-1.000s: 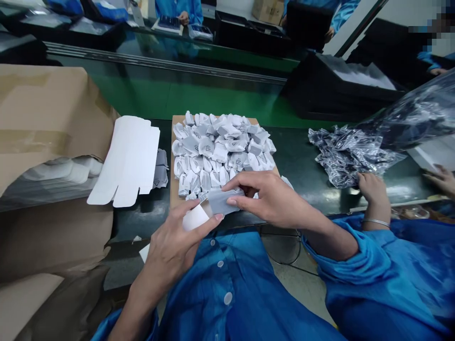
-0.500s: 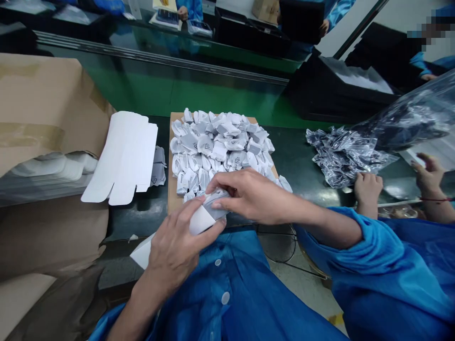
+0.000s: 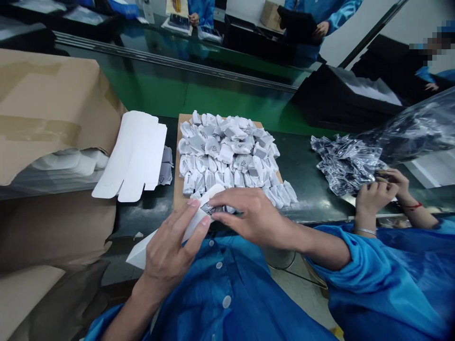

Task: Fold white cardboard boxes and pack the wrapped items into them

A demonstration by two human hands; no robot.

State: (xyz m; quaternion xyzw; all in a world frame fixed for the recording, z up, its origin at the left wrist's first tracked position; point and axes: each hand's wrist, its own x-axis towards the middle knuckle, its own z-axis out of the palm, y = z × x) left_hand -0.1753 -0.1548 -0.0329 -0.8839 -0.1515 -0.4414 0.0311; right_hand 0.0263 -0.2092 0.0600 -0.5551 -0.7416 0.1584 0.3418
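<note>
Your dark desk (image 3: 298, 161) stretches across in front of you; on a clock face centred on your work, the big brown carton (image 3: 46, 94) stands at 10 o'clock, with stacked white card (image 3: 67, 166) showing in its open side. At 2 o'clock, well apart from you, a neighbour's hands (image 3: 377, 196) are at a heap of clear plastic (image 3: 348, 163). At 1 o'clock, the pile of wrapped packets (image 3: 227, 156) covers most of a tan board (image 3: 178, 203), a few spilling past its near right edge. Between 10 and 11 lies a flat white sheet (image 3: 133, 154), cut with tabs. Smaller again is the white box (image 3: 192, 226), slanting from 7 o'clock up to 1; your left hand (image 3: 166, 248) has its grip closed round it. Your right hand (image 3: 252, 213) has thumb and forefinger at the mouth, on the grey packet (image 3: 208, 209) partly inside; I cannot tell whether that grip pinches or only presses. You look to be at the loading step, seating this packet in its box. The next move seems to call for a steady left grip and a straight push towards 7 o'clock, keeping the raised flap (image 3: 213, 191) clear.
</note>
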